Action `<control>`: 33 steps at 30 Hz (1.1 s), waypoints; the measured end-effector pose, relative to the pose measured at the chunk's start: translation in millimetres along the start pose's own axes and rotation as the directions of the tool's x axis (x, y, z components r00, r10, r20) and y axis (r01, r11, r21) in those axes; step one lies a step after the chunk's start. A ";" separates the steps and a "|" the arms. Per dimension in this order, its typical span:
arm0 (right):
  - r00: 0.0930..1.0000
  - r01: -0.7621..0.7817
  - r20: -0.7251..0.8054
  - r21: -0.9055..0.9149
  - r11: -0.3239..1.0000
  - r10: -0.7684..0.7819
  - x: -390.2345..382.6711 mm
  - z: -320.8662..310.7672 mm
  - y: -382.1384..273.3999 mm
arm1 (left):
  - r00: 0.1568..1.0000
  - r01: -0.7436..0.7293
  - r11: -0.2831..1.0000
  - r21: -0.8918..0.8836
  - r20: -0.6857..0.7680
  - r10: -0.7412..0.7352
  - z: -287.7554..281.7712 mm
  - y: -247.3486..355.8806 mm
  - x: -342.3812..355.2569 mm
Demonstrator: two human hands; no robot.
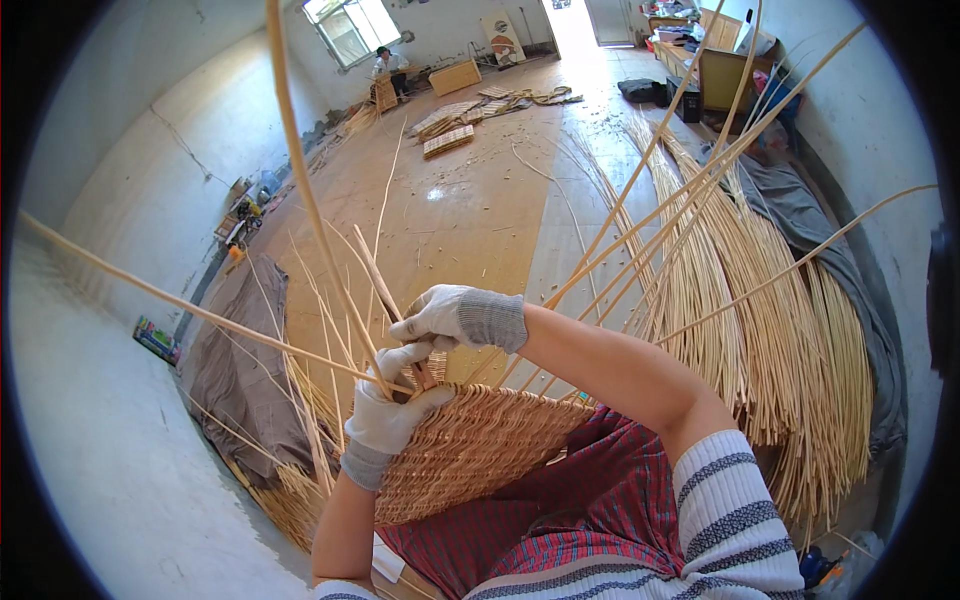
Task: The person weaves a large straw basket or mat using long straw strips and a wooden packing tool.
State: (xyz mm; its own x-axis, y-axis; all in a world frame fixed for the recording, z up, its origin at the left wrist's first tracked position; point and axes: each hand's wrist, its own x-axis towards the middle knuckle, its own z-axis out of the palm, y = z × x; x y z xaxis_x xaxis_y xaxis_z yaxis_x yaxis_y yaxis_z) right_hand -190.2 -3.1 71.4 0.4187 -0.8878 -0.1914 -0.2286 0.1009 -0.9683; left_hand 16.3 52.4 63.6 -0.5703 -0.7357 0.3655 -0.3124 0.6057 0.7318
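Note:
A partly woven wicker basket [480, 440] rests across my lap on a red and blue checked cloth [610, 490]. My left hand [385, 415], in a white glove with a grey cuff, is closed on the basket's upper left corner. Just above it, my gloved right hand [450, 315] is closed at a thick upright stake [375, 270] rising from that corner. Its fingertips are partly hidden. Below the right fingers shows a brownish piece [423, 375] whose kind I cannot make out. Long willow rods [305, 180] fan out from the basket's edge to both sides.
Large bundles of willow rods [760, 330] lie on the floor at the right, beside grey cloth [800, 200]. Dark cloth [245, 350] and more rods lie left. Flat woven panels [448, 141] lie farther off. Another person [388, 68] sits by the far wall.

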 end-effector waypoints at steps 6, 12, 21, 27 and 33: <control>0.996 0.070 -0.059 -0.038 0.997 -0.072 2.8 4.8 0.8 | 0.999 0.035 0.997 -0.067 0.027 -0.033 1.4 9.4 2.1; 0.999 0.042 -0.032 0.137 0.990 -0.038 1.5 8.0 3.7 | 0.997 0.075 0.997 -0.028 0.029 -0.075 -0.9 4.9 2.6; 0.997 0.067 -0.044 -0.002 0.998 -0.067 4.4 3.4 -0.3 | 0.995 0.080 0.996 -0.034 0.053 -0.079 -2.8 18.2 6.7; 0.999 0.014 -0.039 0.073 0.997 -0.012 0.9 8.3 -3.9 | 0.997 0.068 0.998 -0.016 0.020 -0.068 -3.6 16.1 4.8; 0.998 0.041 -0.042 0.104 0.994 -0.037 -1.0 9.5 0.3 | 0.997 0.069 0.997 0.017 0.031 -0.069 -2.7 15.9 3.0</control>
State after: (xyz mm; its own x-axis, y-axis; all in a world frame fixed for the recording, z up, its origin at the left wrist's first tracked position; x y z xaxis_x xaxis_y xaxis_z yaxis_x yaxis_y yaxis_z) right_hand -182.3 2.1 69.8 0.3896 -0.9089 -0.1489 -0.1192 0.1106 -0.9867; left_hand 11.7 59.1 77.8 -0.5706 -0.7661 0.2959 -0.3638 0.5588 0.7452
